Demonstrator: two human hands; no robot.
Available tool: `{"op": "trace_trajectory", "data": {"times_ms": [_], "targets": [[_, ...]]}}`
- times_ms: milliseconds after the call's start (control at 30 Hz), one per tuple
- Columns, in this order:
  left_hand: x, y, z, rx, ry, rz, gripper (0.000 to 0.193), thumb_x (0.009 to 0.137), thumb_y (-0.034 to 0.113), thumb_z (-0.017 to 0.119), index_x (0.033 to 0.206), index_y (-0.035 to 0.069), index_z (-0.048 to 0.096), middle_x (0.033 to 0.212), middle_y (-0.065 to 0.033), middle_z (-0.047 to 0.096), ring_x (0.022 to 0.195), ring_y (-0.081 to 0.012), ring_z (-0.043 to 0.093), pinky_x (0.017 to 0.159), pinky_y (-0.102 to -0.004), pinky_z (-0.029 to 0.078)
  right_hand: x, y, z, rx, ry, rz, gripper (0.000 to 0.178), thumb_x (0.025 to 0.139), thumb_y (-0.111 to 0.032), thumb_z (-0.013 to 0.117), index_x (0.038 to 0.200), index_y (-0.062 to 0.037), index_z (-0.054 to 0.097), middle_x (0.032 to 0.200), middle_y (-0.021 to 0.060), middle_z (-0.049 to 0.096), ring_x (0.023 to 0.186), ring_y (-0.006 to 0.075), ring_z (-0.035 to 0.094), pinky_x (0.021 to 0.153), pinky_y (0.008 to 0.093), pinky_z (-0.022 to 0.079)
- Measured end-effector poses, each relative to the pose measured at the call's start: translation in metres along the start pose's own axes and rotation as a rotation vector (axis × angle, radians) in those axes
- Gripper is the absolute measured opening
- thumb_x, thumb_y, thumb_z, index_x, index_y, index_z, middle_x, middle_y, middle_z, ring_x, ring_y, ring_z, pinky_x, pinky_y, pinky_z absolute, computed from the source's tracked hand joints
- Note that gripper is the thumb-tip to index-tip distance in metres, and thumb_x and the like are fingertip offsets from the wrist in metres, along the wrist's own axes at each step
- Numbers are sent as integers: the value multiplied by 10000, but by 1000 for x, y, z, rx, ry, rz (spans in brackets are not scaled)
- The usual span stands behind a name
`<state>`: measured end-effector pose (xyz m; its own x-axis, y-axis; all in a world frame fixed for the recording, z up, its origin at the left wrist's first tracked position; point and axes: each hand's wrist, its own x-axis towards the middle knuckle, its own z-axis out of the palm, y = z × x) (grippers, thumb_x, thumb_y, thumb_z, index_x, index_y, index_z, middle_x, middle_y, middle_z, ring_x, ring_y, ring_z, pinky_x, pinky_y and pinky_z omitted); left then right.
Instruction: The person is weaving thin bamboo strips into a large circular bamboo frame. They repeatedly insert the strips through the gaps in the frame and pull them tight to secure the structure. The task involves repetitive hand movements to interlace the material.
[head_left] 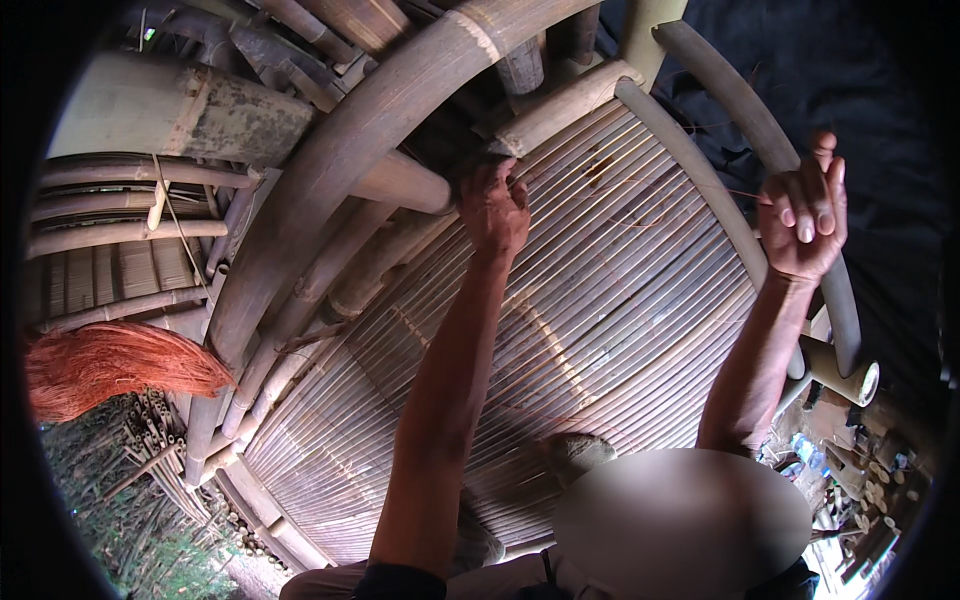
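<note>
Under my hands lies a bamboo seat of narrow parallel slats (600, 290), framed by thick bamboo poles. My left hand (495, 212) is at the slats' far left edge, beside the end of a round bamboo pole (405, 183). Its fingers are curled closed, and what they grip is hidden. Off to the right, my right hand (805, 215) is raised beside a curved bamboo rail (735, 80), its fingers bent together. A thin reddish strand (738, 191) runs from the slats to this hand, and a loop of strand lies on the slats.
A bundle of orange-red fibre strands (125, 368) hangs over the frame at the left. A large curved bamboo pole (300, 195) arches along the left side. Cut bamboo pieces (875, 495) lie on the ground at lower right. Dark cloth (850, 90) covers the far right.
</note>
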<state>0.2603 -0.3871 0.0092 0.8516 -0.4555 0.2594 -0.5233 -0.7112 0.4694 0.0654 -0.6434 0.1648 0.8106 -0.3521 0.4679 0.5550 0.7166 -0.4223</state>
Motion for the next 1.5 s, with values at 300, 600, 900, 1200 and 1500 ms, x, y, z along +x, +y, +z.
{"op": "trace_trajectory", "data": {"times_ms": [300, 600, 900, 1200, 1500], "targets": [[-1, -3, 7, 62, 18, 75, 351, 830, 154, 650, 1161, 271, 674, 1140, -61, 586, 1082, -315, 520, 904, -454, 464, -46, -55, -38, -1285, 797, -167, 329, 955, -197, 587, 1222, -6, 606, 941, 67, 615, 823, 158, 594, 770, 318, 463], [-9, -9, 1, 95, -1, 78, 380, 852, 146, 625, 1213, 262, 650, 1216, -74, 555, 1114, -323, 504, 937, -462, 449, -13, 147, -8, -2163, 186, 278, 517, 831, -329, 714, 1274, -109, 567, 1287, 136, 546, 1233, 337, 476, 1036, 508, 385], [-1, -15, -10, 111, -56, 91, 471, 791, 233, 695, 1219, 70, 585, 1157, -170, 597, 1069, -342, 570, 915, -461, 476, 25, 203, -55, -2015, 190, 482, 227, 935, -283, 513, 936, -108, 656, 860, 206, 676, 857, 417, 655, 794, 500, 511], [8, -3, 11, 320, -244, -23, 589, 794, 574, 631, 1089, 65, 670, 1075, -209, 659, 1036, -324, 643, 899, -411, 527, 64, 214, -71, -2353, -235, 441, 217, 901, -197, 465, 862, -73, 639, 860, 139, 686, 855, 315, 674, 757, 437, 539], [47, -31, 21, -111, -656, 17, 734, 691, 573, 752, 1213, 70, 633, 1197, -107, 669, 1136, -251, 612, 994, -353, 461, 71, 274, -93, -1948, -751, 752, 258, 880, -351, 584, 976, -125, 663, 660, 102, 635, 676, 209, 670, 612, 391, 541]]}}
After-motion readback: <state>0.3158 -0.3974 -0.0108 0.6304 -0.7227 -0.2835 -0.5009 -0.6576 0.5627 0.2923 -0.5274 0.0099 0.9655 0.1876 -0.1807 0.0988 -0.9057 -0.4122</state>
